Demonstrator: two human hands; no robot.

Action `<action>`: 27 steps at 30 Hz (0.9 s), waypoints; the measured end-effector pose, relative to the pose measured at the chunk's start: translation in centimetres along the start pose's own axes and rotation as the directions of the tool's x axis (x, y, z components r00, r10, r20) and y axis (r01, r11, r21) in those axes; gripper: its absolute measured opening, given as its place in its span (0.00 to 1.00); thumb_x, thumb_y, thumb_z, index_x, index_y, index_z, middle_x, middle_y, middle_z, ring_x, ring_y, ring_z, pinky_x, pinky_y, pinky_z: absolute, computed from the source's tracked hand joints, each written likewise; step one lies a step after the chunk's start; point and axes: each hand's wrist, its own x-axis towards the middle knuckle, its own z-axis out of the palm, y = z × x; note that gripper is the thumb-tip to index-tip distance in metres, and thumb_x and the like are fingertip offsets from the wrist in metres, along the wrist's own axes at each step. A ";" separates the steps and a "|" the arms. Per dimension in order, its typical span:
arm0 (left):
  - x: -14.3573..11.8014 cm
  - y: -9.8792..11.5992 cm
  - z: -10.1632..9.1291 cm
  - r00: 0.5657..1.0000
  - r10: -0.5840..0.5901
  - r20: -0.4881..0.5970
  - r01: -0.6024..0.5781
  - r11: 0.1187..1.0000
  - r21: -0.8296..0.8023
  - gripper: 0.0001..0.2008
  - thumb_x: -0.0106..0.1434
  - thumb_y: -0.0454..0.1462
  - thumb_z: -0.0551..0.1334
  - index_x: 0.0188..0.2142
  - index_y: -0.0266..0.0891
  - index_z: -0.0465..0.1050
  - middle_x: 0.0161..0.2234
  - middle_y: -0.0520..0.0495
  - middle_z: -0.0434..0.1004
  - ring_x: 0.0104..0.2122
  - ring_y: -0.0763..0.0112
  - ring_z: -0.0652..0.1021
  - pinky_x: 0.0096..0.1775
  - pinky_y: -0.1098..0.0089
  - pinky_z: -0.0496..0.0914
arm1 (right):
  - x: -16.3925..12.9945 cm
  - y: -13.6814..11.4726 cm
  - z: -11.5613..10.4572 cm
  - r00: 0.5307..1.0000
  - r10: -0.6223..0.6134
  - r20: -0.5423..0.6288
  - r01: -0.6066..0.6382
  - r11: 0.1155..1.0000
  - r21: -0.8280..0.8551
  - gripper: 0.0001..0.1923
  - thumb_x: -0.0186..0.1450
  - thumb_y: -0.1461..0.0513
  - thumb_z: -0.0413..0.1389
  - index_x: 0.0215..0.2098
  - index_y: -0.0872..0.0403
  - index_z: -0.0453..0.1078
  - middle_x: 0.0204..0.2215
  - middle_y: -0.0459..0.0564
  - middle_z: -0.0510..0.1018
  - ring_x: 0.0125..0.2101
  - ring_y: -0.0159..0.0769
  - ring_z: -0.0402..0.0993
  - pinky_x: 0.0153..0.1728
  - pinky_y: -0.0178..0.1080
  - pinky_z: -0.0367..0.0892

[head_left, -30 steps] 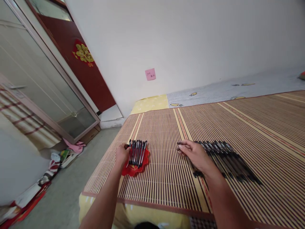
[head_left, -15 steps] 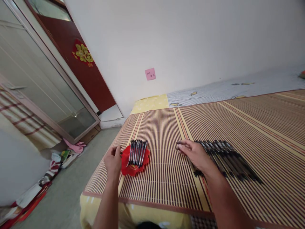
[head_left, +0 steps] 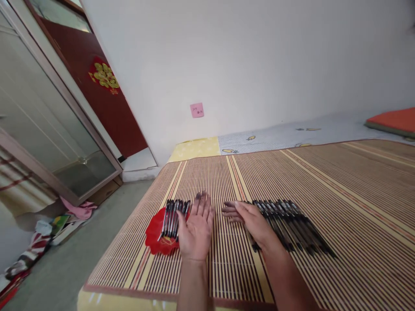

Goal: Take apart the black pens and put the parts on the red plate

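My left hand (head_left: 196, 231) is turned palm up with its fingers stretched out, and dark smudges mark the fingertips. It holds nothing and partly covers the right side of a red scalloped plate (head_left: 152, 237). Several clear-barrelled pens with dark caps (head_left: 171, 218) lie side by side on that plate. My right hand (head_left: 249, 218) is held with fingers extended and smudged, nothing between them. Beside and partly behind it, several black pens (head_left: 292, 224) lie in a slanted row on the striped mat (head_left: 220, 263).
The mat covers a bed with yellow and checked bedding (head_left: 253, 140) along the wall. A pink note (head_left: 196, 110) sticks to the wall. An orange item (head_left: 394, 121) lies at the far right. Left are a glass door (head_left: 58, 129) and clutter on the floor (head_left: 35, 246).
My left hand has moved right from the plate's left side and opened, palm up. My right hand's fingers have straightened. The view has shifted right, showing the orange item.
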 end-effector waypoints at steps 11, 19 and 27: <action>0.9 -2.7 -4.4 0.971 -0.128 -0.201 0.152 0.982 0.109 0.24 0.71 0.49 0.54 0.48 0.32 0.77 0.50 0.31 0.78 0.49 0.56 0.79 0.45 0.62 0.76 | 0.2 -0.1 -5.4 0.703 -0.213 -0.678 0.373 0.923 0.097 0.20 0.67 0.45 0.51 0.40 0.51 0.71 0.38 0.55 0.81 0.39 0.42 0.79 0.41 0.44 0.75; 1.1 -3.3 -4.8 0.937 -0.126 -0.325 0.214 0.944 0.251 0.10 0.66 0.38 0.61 0.35 0.31 0.77 0.29 0.41 0.79 0.27 0.68 0.79 0.27 0.73 0.71 | -0.6 -1.2 -4.8 0.749 -0.225 -0.624 0.275 0.961 -0.016 0.14 0.56 0.53 0.64 0.34 0.53 0.72 0.27 0.47 0.78 0.25 0.33 0.73 0.27 0.36 0.69; 1.2 -2.7 -4.7 0.922 -0.101 -0.374 0.214 0.937 0.275 0.12 0.69 0.34 0.56 0.35 0.30 0.76 0.27 0.42 0.79 0.23 0.70 0.79 0.24 0.75 0.69 | -0.4 -1.1 -4.8 0.761 -0.272 -0.589 0.178 0.960 -0.214 0.14 0.57 0.52 0.61 0.35 0.54 0.74 0.25 0.47 0.78 0.24 0.34 0.74 0.25 0.37 0.69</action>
